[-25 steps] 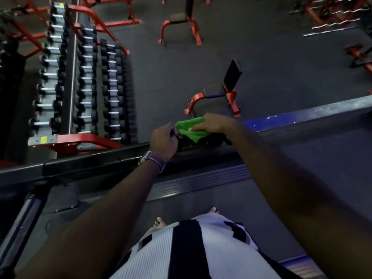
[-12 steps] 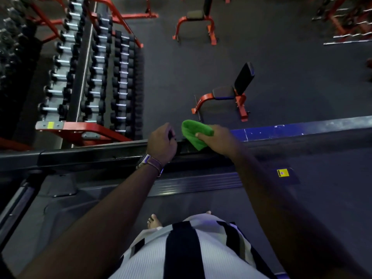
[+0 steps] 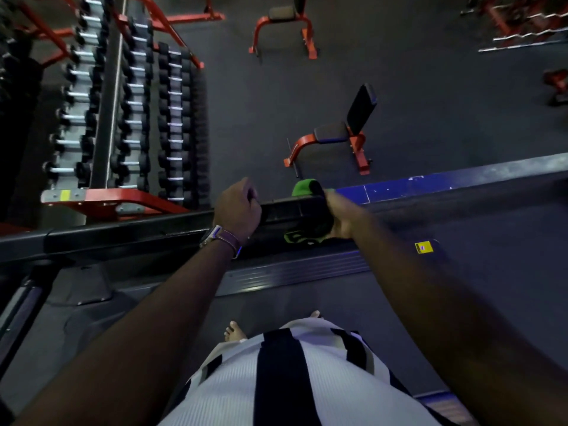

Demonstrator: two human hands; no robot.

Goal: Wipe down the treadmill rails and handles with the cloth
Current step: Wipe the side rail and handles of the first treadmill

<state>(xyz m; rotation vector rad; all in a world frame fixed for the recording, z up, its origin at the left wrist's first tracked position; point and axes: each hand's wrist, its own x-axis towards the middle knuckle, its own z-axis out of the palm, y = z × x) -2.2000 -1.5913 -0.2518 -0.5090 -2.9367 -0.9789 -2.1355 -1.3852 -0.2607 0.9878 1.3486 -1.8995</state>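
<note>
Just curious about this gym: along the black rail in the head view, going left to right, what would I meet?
Left hand gripping the black rail → green cloth wrapped over it → right hand holding the cloth → blue rail section.

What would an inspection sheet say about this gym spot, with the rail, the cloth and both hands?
Surface: black treadmill rail runs across the view.
Job's things: green cloth wrapped over the rail.
Clutter: nothing seen.
Hands: left hand grips the rail; right hand holds the cloth on the rail.
Cables: nothing seen.
Surroundings: dumbbell rack left, red bench on the floor beyond.
</note>
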